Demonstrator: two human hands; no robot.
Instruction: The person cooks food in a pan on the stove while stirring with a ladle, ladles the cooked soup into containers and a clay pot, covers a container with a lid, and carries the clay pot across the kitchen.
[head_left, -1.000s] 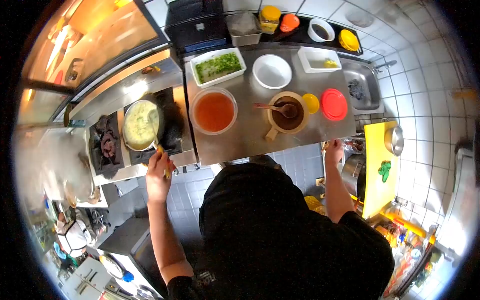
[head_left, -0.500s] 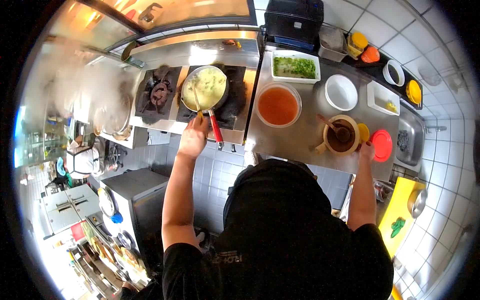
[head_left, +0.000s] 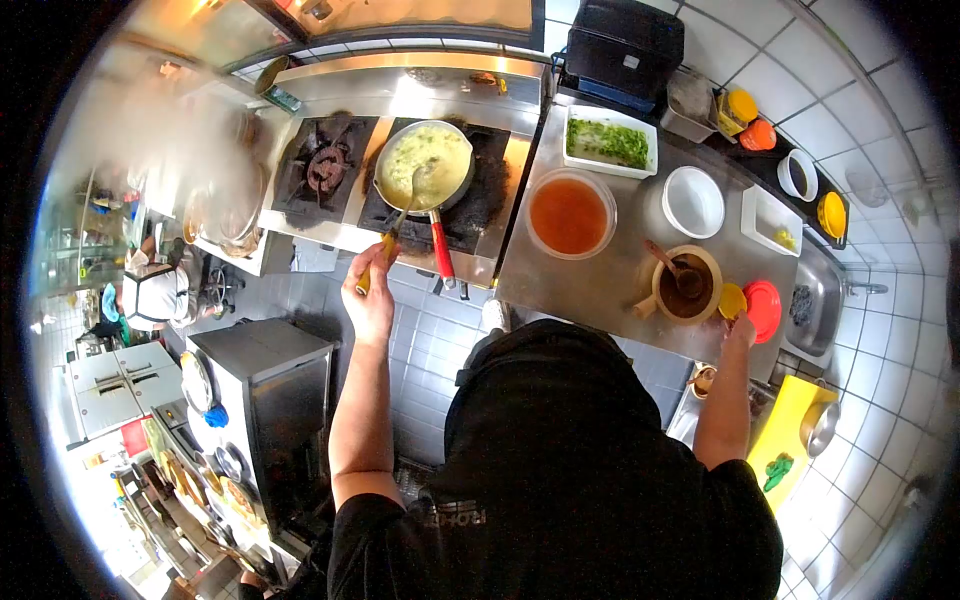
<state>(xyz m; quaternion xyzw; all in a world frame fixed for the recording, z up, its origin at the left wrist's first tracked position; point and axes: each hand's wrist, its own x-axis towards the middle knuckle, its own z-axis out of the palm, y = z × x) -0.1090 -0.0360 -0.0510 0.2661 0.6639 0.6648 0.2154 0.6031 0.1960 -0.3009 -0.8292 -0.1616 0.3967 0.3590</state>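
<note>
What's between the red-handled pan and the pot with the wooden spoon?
In the head view: the stove edge, then the tub of orange liquid.

Both arms reach forward from the body, the hands set well apart, one on each side of the trunk [head_left: 590,510]. The left forearm [head_left: 362,420] is bare and stretches nearly straight ahead from a bent elbow, its wrist [head_left: 373,343] almost in line with it. The left hand [head_left: 370,305] has its fingers curled into a closed grip. The right forearm [head_left: 725,410], bare too, leans slightly outward. The right hand [head_left: 738,335] has its fingers drawn together and pointing forward; how firmly they close is too small to tell. Black short sleeves [head_left: 365,535] cover both upper arms.
</note>
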